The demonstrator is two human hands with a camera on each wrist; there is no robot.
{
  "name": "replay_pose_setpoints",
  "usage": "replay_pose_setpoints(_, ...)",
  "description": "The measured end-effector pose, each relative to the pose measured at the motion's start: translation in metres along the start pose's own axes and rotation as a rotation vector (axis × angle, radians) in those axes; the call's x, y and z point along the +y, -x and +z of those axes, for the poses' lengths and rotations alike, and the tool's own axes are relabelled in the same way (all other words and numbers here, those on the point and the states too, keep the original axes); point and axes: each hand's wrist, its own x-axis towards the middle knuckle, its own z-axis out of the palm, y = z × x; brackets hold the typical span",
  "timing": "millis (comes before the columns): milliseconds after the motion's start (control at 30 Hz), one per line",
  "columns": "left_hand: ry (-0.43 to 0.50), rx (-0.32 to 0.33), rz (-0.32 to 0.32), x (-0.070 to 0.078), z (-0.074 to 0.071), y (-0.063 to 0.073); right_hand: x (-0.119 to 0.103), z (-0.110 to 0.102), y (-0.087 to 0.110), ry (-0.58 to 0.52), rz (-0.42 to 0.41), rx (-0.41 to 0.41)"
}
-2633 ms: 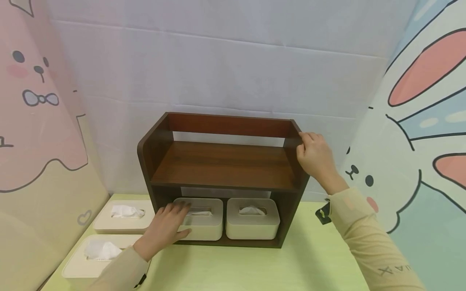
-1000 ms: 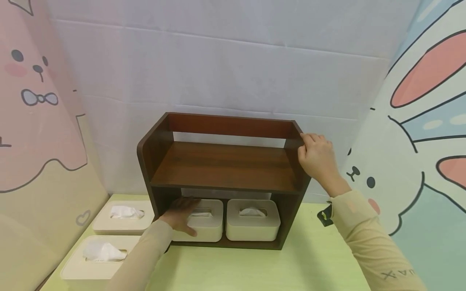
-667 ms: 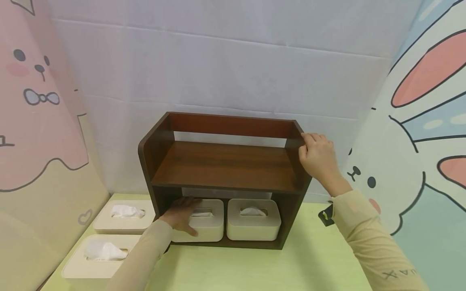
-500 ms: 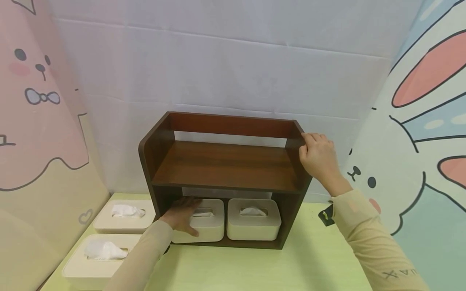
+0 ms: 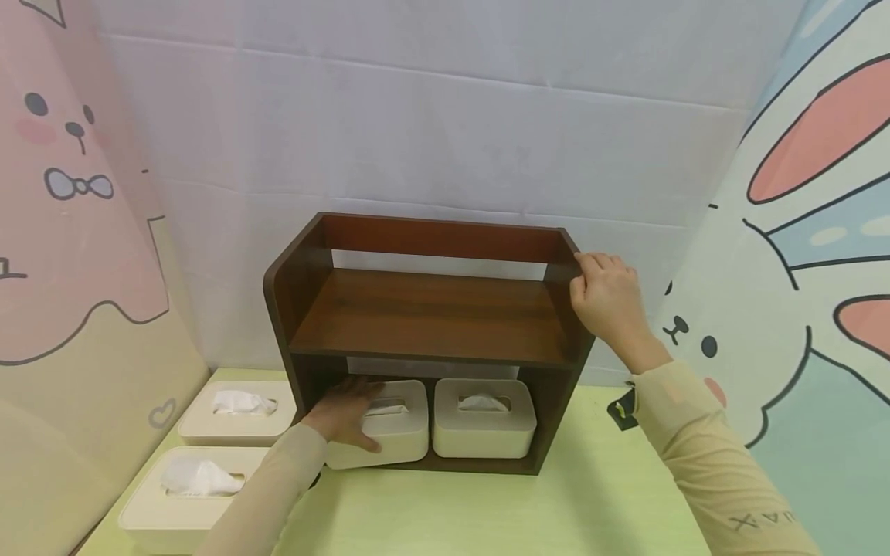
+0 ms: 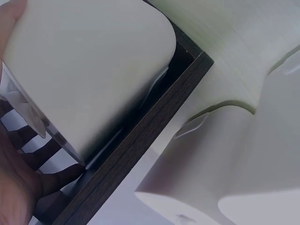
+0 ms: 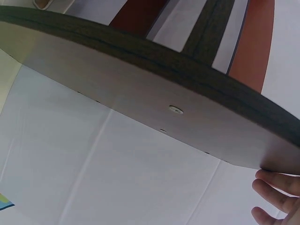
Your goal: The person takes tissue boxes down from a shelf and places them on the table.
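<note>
In the head view my left hand (image 5: 344, 417) grips the left end of a cream tissue box (image 5: 405, 440) on the lower level of a dark brown shelf (image 5: 431, 316). The thumb lies at the box's front and the fingers reach over its lid. This box stands askew, its left front corner jutting past the shelf's front edge. Beside it, a second tissue box (image 5: 484, 436) sits straight. My right hand (image 5: 608, 301) holds the upper edge of the shelf's right side panel (image 7: 140, 89); in the right wrist view its fingertips touch the panel's outer face.
Two more tissue boxes, a rear one (image 5: 202, 421) and a front one (image 5: 149, 502), stand left of the shelf on the pale green table (image 5: 431, 513). A white cloth wall (image 5: 431, 116) rises close behind. A small black item (image 5: 621, 411) lies to the right.
My left hand has gone further onto the left box, and that box's left end has swung forward a little. The right hand stays on the side panel.
</note>
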Motion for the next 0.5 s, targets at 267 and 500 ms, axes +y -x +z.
replay_pose_setpoints(267,-0.037,0.047,0.032,0.002,-0.005,0.006,0.000,0.000,0.000,-0.004,-0.010,0.016)
replay_pose_setpoints(500,-0.032,0.058,0.043,0.004,-0.008,0.014,0.000,0.001,0.000,-0.002,-0.002,0.009)
